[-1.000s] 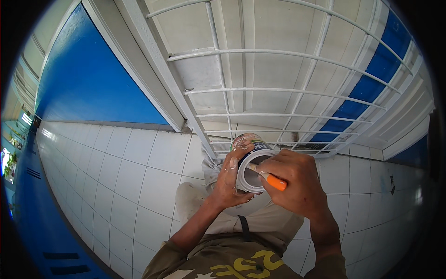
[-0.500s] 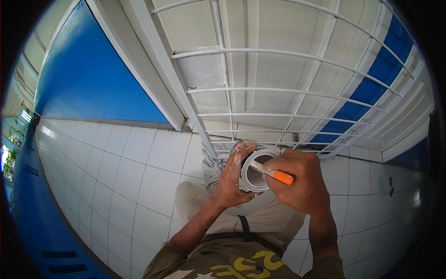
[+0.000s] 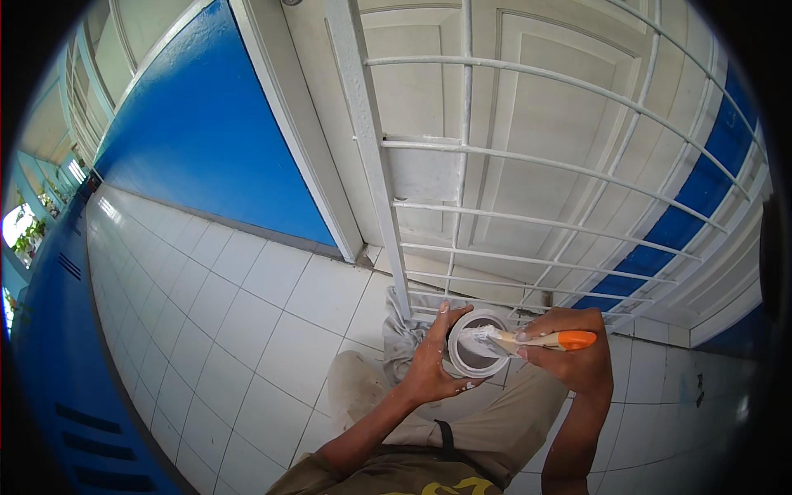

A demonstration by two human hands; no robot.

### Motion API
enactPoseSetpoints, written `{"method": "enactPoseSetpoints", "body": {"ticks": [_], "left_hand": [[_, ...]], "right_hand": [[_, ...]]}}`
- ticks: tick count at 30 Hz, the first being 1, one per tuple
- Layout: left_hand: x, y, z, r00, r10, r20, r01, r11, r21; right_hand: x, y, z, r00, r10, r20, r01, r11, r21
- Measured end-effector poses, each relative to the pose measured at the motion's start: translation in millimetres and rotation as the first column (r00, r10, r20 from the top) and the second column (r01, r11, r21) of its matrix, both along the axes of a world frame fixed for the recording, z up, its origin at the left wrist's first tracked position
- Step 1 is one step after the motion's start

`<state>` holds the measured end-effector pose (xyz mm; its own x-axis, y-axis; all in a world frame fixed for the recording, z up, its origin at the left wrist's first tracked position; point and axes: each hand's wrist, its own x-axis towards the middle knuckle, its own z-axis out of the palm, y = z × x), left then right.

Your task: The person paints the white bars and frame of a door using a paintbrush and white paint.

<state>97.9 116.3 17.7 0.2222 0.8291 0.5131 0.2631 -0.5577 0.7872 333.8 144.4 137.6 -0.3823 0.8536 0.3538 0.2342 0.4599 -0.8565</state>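
My left hand [image 3: 435, 360] is wrapped round the side of a paint can [image 3: 457, 363] above my lap, its round mouth tilted up toward me. White smears mark the rim and my fingertips. In my right hand [image 3: 575, 350] is a paintbrush [image 3: 535, 340] with a pale wooden handle tipped in orange. The brush lies across the can's mouth, its bristles coated thickly in white paint and resting over the inner edge. How much paint stands in the can is hard to tell.
Just ahead stands a white metal grille gate [image 3: 528, 155] before a white panelled door [image 3: 569, 107]. A grey cloth [image 3: 399, 334] lies on the white tiled floor [image 3: 239, 330] by the gate's foot. A blue wall panel [image 3: 223, 140] rises on the left.
The brush has come up out of the can, its white-coated bristles now showing, and my right hand has moved right with it. My view has tilted up, showing more of the gate.
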Motion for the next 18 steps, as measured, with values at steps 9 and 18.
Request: {"method": "enactPoseSetpoints", "body": {"ticks": [9, 18], "left_hand": [[-12, 5, 16, 0.997, 0.068, -0.032, -0.067, 0.997, 0.028], [-25, 9, 16, 0.989, 0.128, 0.075, -0.132, 0.99, 0.046]], "right_hand": [[-12, 15, -5, 0.944, -0.212, -0.251, 0.123, 0.937, -0.328], [-9, 25, -6, 0.783, -0.378, -0.493, 0.149, 0.885, -0.442]]}}
